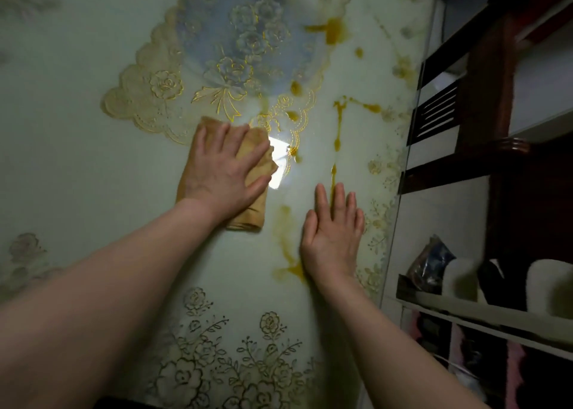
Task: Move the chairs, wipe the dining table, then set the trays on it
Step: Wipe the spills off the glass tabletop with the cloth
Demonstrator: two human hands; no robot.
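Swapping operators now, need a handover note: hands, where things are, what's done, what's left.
Left hand: flat, fingers spread, pressing the tan cloth onto the dining table.
Right hand: open, palm flat on the table, holding nothing, lying over part of a stain.
Yellow-brown stains run from the far right of the table down to the right hand; more blotches sit farther back. The cloth is just left of them.
No trays in view. A dark chair stands off the table's right edge.
Done: wiping has started. Left: clear the stains, then set the trays.
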